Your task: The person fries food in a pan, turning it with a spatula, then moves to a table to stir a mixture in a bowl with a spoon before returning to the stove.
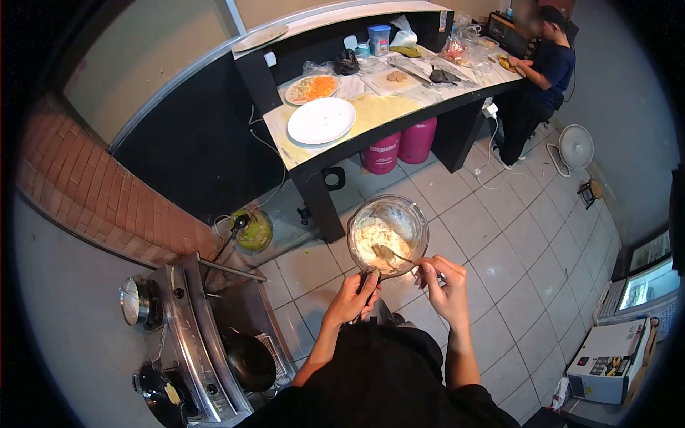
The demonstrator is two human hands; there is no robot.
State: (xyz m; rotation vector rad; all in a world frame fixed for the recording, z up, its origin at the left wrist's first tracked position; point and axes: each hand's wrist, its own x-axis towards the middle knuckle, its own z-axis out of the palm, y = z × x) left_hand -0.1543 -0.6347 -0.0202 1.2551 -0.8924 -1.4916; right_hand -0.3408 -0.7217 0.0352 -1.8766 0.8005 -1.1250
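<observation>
My left hand [352, 299] is closed round the dark handle of a clear, round bowl [419, 222], which I hold in front of me above the tiled floor. Inside lies a pale, lumpy mixture [369, 234], with some smeared up the wall. Between the closed fingers of my right hand [444, 284] is a metal spoon [404, 258]. Its bowl end dips into the mixture and is partly coated by it.
A long counter [385, 110] ahead carries a white plate [321, 121], a plate of chopped vegetables [314, 88] and bags. At its far end a person [549, 68] handles something yellow. A stove [189, 335] with pans stands left. Pink gas cylinders [417, 140] sit underneath the counter.
</observation>
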